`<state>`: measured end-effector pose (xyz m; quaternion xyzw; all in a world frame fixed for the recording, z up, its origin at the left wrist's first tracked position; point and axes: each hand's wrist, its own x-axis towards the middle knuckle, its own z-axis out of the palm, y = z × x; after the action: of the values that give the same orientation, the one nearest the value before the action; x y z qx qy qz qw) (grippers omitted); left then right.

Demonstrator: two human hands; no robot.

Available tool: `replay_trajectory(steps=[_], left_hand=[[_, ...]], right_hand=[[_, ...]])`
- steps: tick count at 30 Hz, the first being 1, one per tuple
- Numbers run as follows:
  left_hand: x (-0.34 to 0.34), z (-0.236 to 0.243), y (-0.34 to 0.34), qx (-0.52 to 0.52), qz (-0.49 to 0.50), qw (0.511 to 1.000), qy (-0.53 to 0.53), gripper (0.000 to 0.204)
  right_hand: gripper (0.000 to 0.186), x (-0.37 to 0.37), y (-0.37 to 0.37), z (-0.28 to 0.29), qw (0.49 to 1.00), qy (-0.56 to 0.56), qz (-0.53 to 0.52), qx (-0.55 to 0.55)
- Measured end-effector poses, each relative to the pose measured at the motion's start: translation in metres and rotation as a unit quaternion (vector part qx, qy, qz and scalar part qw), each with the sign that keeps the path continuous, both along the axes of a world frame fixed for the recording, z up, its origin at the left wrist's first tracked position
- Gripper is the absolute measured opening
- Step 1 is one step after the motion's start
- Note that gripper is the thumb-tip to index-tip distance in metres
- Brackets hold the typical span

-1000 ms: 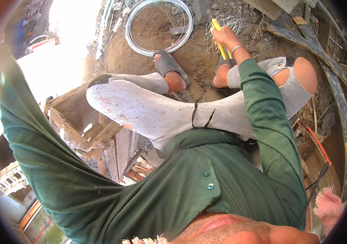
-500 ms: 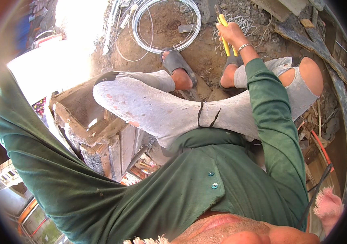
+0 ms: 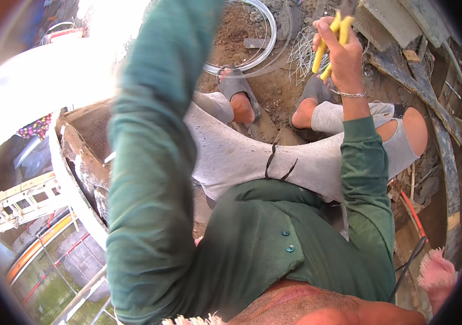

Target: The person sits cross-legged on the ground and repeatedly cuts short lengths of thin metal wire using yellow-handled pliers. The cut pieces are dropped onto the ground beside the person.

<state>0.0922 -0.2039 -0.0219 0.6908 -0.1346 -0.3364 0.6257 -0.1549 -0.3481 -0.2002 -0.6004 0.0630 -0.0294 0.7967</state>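
Step rn, my read: tool-in-hand stage. RH is holding the yellow-handled pliers at approx 1–2 o'clock, no wire visibly in them. Grip: fingers are curling round the handles, which are standing slightly apart; head is blurring out up top, so can't tell if jaws are parted. LH is sitting out of view, can't tell its grip; left sleeve is running off the top edge nr 11–12, blurring.

IMO next move w/ the tool calls for seating both handles in the palm before any squeeze.

Surface: bare dirt is showing around 12–1. Silver wire coil is lying there too, wire tangle at 1, just left of RH. Planks are crossing nr 2, red-orange rod is showing 3–4.

Room: wooden box is standing 9–10, white ladder-like frame 8–9, glare is washing out 10.
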Motion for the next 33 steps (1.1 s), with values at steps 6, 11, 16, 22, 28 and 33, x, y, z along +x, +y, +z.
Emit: replay_trajectory(steps=[6, 11, 16, 22, 28, 33], left_hand=[[-0.114, -0.164, -0.015, -0.103, 0.042, 0.988, 0.104, 0.023], [-0.132, -0.206, -0.009, -0.140, 0.159, 0.966, 0.150, 0.024], [-0.206, -0.202, -0.011, -0.062, 0.223, 0.967, 0.107, 0.042], [-0.308, -0.217, -0.008, 0.057, 0.174, 0.976, -0.114, 0.027], [-0.305, -0.209, -0.010, 0.123, 0.193, 0.950, -0.210, 0.021], [-0.303, -0.216, -0.006, 0.111, 0.196, 0.930, -0.292, 0.020]], right_hand=[[0.022, -0.012, -0.003, -0.018, 0.988, 0.109, -0.029, 0.105], [0.026, -0.017, -0.007, -0.021, 0.992, 0.114, -0.016, 0.055], [0.016, -0.016, -0.022, -0.016, 0.988, 0.153, -0.032, 0.007], [0.018, -0.010, -0.049, -0.016, 0.985, 0.164, -0.016, 0.059], [0.019, -0.009, -0.047, -0.028, 0.985, 0.152, -0.008, 0.080], [0.017, -0.010, -0.053, -0.015, 0.995, 0.099, -0.010, 0.034]])
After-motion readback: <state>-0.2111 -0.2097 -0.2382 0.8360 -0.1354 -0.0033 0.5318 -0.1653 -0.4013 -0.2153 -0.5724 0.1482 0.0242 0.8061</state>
